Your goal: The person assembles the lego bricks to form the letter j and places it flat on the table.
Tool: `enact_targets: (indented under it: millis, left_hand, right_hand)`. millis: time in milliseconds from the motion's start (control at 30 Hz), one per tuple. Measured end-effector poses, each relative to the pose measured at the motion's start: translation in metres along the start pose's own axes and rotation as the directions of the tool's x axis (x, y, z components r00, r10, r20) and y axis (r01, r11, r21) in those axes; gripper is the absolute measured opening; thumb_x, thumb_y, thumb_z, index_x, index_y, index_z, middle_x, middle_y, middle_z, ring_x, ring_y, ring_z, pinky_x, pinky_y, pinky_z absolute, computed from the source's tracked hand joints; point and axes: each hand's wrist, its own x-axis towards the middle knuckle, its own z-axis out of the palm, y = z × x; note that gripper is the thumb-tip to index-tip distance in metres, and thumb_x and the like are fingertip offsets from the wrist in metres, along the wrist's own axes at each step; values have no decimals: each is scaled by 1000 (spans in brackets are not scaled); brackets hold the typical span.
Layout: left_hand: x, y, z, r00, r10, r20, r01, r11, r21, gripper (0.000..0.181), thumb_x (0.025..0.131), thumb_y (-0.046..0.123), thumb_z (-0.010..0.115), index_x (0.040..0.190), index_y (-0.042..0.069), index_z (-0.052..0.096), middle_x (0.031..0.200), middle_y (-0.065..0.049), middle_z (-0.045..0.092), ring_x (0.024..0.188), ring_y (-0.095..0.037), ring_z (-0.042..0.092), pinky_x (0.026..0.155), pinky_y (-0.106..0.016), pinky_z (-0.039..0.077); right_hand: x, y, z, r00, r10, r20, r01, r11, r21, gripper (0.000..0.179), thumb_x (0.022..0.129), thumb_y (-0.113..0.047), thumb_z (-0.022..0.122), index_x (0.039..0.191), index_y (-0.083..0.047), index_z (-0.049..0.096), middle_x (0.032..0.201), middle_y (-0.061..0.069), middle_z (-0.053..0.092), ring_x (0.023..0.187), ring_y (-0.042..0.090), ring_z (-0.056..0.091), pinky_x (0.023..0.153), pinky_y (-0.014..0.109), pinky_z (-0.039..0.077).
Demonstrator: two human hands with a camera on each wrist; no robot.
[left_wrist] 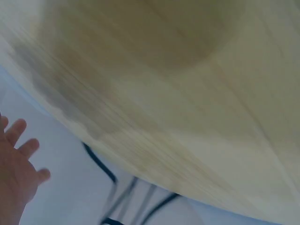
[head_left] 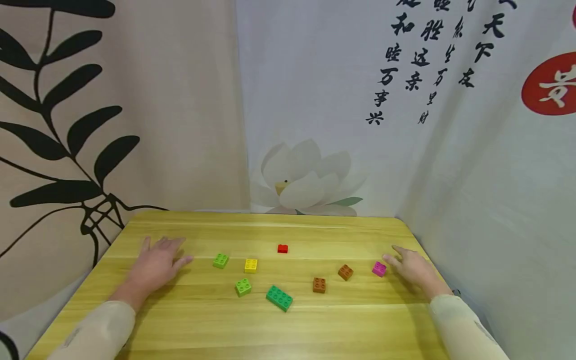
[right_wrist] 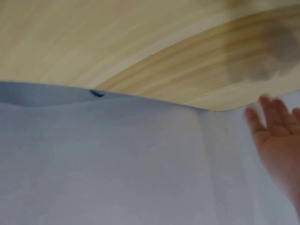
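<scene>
My left hand (head_left: 157, 262) is spread over the left side of the wooden table (head_left: 216, 330), holding nothing; the nearest brick is a lime green one (head_left: 220, 260). On the far right, my right hand (head_left: 414, 270) has its fingers extended beside a magenta brick (head_left: 379, 269). Between the hands lie a second lime brick (head_left: 243, 287), a yellow brick (head_left: 251, 265), a small red brick (head_left: 282, 248), a longer green brick (head_left: 279, 298) and two brown bricks, one (head_left: 319, 285) nearer me and one (head_left: 345, 272) farther right. Both wrist views show an empty hand, left (left_wrist: 18, 173) and right (right_wrist: 279, 145).
A printed cloth (head_left: 315, 100) with a lotus and dark characters hangs behind the table's back edge. To the left is a cloth with a dark leafy plant print (head_left: 72, 140). Pale cloth (head_left: 495, 200) also runs along the right edge.
</scene>
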Motion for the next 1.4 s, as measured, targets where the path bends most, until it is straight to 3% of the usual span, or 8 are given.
enact_targets:
  millis: [133, 267, 633, 800, 900, 1033, 1267, 1400]
  left_hand:
    - [2, 30, 0, 991, 111, -71, -109, 994, 21, 57, 102, 43, 72, 144, 6, 63, 142, -21, 69, 139, -50, 55, 121, -74, 25]
    - [2, 66, 2, 963, 245, -109, -240, 969, 52, 52, 98, 44, 76, 138, 11, 69, 138, -12, 73, 140, -44, 58, 124, -70, 28]
    - [1, 167, 10, 824, 566, 8, -566, 823, 41, 54, 97, 49, 76, 143, 22, 67, 146, 2, 70, 149, -34, 53, 126, -64, 32]
    - [1, 193, 19, 758, 648, 70, -651, 758, 38, 50, 98, 49, 74, 144, 29, 67, 149, 6, 67, 150, -33, 53, 126, -61, 34]
    - [-1, 199, 24, 739, 668, 91, -673, 737, 58, 48, 99, 51, 72, 142, 30, 69, 148, 7, 68, 150, -32, 53, 126, -62, 35]
    - [-3, 202, 30, 740, 665, 101, -672, 737, 74, 52, 98, 56, 70, 142, 28, 69, 146, 6, 70, 147, -31, 56, 124, -63, 36]
    - [-2, 204, 34, 811, 561, 167, -578, 812, 79, 73, 99, 71, 56, 154, 22, 59, 153, 0, 64, 151, -34, 51, 127, -64, 31]
    - [-1, 206, 34, 829, 528, 184, -547, 835, 66, 76, 99, 71, 55, 156, 20, 56, 154, -2, 62, 151, -35, 49, 127, -63, 31]
  right_hand:
    - [-3, -8, 4, 998, -65, 17, 63, 994, 89, 67, 104, -48, 69, 146, 3, 60, 129, 30, 72, 115, 44, 73, 100, 62, 55]
    - [-4, -20, 9, 992, -128, 19, 125, 984, 127, 58, 99, -40, 78, 139, 0, 68, 118, 17, 79, 101, 27, 76, 94, 54, 59]
    - [-3, -35, 16, 986, -166, 18, 162, 980, 119, 44, 95, -22, 82, 131, 1, 72, 111, 10, 79, 100, 24, 73, 95, 53, 60]
    - [-4, -36, 18, 985, -171, 12, 168, 978, 126, 44, 94, -20, 84, 130, 2, 72, 110, 10, 80, 101, 25, 74, 96, 53, 60]
    - [-3, -38, 17, 981, -193, 3, 191, 975, 114, 45, 92, -18, 85, 130, 3, 72, 108, 10, 80, 100, 26, 74, 95, 53, 60]
    - [-3, -39, 15, 979, -202, -15, 202, 975, 87, 47, 91, -19, 86, 130, 3, 71, 109, 13, 80, 101, 30, 75, 96, 55, 59]
    - [7, -52, 5, 989, -144, -34, 146, 984, 100, 49, 94, -21, 84, 135, 0, 68, 116, 17, 79, 109, 37, 74, 99, 59, 57]
    - [17, -75, 3, 989, -142, -28, 145, 977, 157, 44, 96, -23, 82, 132, -2, 68, 122, 17, 78, 116, 39, 72, 102, 59, 56]
